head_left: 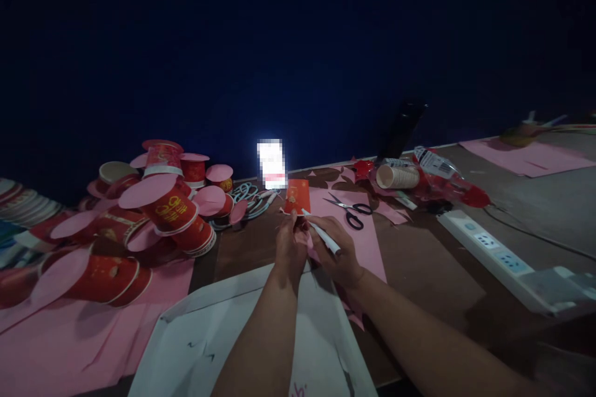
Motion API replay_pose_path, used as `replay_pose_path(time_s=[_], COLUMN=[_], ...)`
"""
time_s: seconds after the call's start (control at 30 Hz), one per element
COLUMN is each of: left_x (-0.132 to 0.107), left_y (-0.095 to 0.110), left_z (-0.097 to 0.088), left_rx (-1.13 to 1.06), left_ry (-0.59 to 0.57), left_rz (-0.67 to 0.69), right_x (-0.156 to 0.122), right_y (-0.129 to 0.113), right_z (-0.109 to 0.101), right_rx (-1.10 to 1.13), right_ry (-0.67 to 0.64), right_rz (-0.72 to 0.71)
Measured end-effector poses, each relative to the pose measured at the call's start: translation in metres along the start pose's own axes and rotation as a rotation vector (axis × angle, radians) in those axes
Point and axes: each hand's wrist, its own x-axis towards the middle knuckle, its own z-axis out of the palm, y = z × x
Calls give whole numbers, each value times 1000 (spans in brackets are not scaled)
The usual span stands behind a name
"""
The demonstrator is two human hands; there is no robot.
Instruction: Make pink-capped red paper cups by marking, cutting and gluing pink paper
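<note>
My left hand (292, 242) is closed around the lower part of a small red paper cup (298, 194). The cup lies in front of my fingers, its lower end partly hidden by them. In my right hand (336, 247) is a slim white pen (323, 236), its tip pointing toward the rim of the cup. Just right of my hands, black-handled scissors (351, 209) lie partly open on a sheet of pink paper (372, 248). Beneath my forearms is a white board or box lid (205, 329) with some marks on it.
Red cups with pink paper discs (167, 205) are heaped at the left, above pink sheets (69, 347). A glowing phone (271, 164) and coiled cable (254, 201) are at the back. Stacked paper cups (398, 176) lie behind a power strip (493, 254) at right.
</note>
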Motion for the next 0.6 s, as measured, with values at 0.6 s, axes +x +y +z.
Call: replay_pose_path(time_s=[0.6], left_x=[-11], left_y=[6], left_z=[13], left_rx=[-34], left_ry=[-38], left_rz=[-7], right_x=[2], right_y=[1], right_z=[-1], right_rx=[-52], right_ry=[6], right_rz=[-38])
